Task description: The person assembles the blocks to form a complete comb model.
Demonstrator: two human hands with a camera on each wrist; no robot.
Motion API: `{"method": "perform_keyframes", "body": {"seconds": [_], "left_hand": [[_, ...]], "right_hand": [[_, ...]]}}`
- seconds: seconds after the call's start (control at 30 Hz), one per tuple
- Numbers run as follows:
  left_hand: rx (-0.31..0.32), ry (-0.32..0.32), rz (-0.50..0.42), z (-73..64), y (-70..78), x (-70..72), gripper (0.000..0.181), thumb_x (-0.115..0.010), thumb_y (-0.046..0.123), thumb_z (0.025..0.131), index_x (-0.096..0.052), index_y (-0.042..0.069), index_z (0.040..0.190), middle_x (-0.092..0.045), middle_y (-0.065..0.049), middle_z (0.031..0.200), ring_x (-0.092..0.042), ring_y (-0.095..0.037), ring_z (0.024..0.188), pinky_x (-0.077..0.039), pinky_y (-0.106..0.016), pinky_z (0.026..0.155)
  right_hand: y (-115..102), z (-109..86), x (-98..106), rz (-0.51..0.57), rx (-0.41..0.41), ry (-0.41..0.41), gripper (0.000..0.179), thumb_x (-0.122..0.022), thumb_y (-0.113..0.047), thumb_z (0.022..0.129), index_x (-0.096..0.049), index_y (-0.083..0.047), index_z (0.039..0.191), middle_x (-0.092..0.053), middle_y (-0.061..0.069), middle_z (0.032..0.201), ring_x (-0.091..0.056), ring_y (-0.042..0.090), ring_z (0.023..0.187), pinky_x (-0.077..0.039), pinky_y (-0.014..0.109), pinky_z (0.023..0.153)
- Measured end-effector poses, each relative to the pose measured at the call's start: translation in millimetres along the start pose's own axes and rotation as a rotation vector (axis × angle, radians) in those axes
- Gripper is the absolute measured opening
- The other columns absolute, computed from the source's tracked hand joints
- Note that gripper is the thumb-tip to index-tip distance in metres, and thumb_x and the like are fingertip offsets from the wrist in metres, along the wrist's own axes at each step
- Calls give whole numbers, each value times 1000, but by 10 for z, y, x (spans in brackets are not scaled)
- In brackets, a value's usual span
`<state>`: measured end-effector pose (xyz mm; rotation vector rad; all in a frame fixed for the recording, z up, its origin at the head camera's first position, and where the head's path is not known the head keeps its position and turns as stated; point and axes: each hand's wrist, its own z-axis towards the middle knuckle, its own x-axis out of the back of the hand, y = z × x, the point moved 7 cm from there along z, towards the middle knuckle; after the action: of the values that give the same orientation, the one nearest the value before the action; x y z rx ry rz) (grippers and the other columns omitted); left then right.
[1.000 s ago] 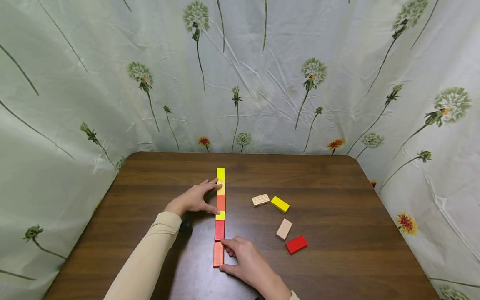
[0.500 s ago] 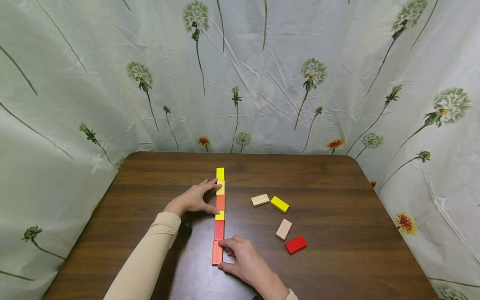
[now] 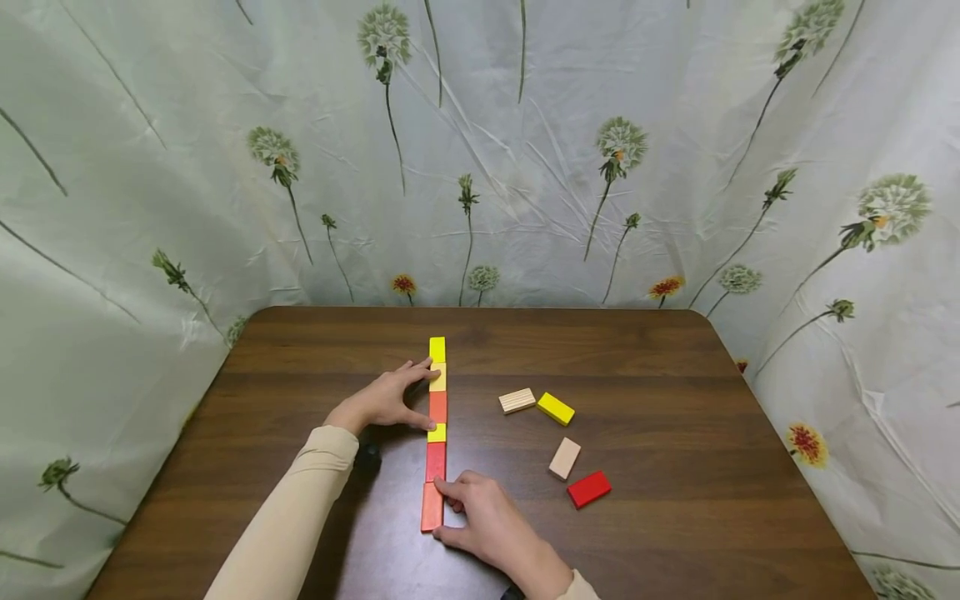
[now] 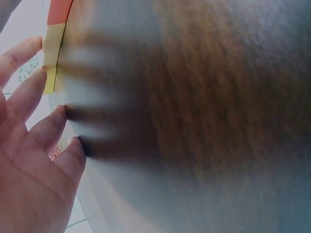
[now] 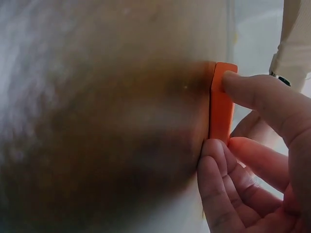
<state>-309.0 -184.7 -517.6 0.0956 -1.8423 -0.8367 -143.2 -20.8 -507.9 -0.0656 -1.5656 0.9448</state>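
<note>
A straight row of small wooden blocks runs away from me on the table. At its near end lies an orange block (image 3: 431, 507), and my right hand (image 3: 487, 523) pinches it lengthwise between thumb and forefinger. This block's far end meets a red block (image 3: 436, 462). Beyond come a small yellow block (image 3: 437, 433), an orange-red block (image 3: 438, 407), a pale yellow block (image 3: 438, 383) and a yellow block (image 3: 437, 348) at the far end. My left hand (image 3: 382, 398) reaches in from the left with spread fingers, thumb at the small yellow block, forefinger on the pale yellow one.
Right of the row lie loose blocks: a ridged wooden one (image 3: 517, 401), a yellow one (image 3: 556, 408), a plain pale one (image 3: 564, 458) and a red one (image 3: 588, 490). A flowered curtain (image 3: 525, 167) hangs behind the brown table (image 3: 675, 433).
My right hand has slid the near orange block away from me, closing the small gap to the red block. The left hand stays in place; the head view has shifted slightly.
</note>
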Motion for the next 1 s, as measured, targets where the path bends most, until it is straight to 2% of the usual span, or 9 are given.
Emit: {"method": "perform_keyframes", "body": {"seconds": [0.23,0.43,0.7,1.0], "left_hand": [[26,-3,-4,-7,5,0,98,-92,50,81,-48,20,163,-27,-11,179,-17,-46,166,-19,-77,127],[51,-8,-15,-17,-10,-10,98,-93,50,81,-49,20,163,-27,-12,179,-16,-46,167,-19,-79,125],[46,-6,-13,-13,-14,-19,98,-93,50,81,-49,19,162,-27,-11,179,-16,-47,166,-19,-80,125],[48,-11,-19,-3,9,-2,97,-92,50,81,-49,21,163,-26,-8,180,-14,-44,168,-17,-79,126]], "right_hand": [[35,26,4,86,-22,-6,48,-96,-22,79,-81,-10,123,-60,-11,80,-51,-6,73,-45,9,66],[47,30,-4,101,-17,-7,48,-97,-24,78,-82,-10,122,-62,-11,79,-50,-7,72,-46,8,66],[47,19,10,106,-5,7,50,-98,-23,78,-82,-9,123,-65,-9,81,-52,-7,73,-46,7,68],[65,19,10,97,-16,3,51,-97,-23,79,-81,-9,125,-62,-9,79,-51,-6,73,-47,9,67]]}}
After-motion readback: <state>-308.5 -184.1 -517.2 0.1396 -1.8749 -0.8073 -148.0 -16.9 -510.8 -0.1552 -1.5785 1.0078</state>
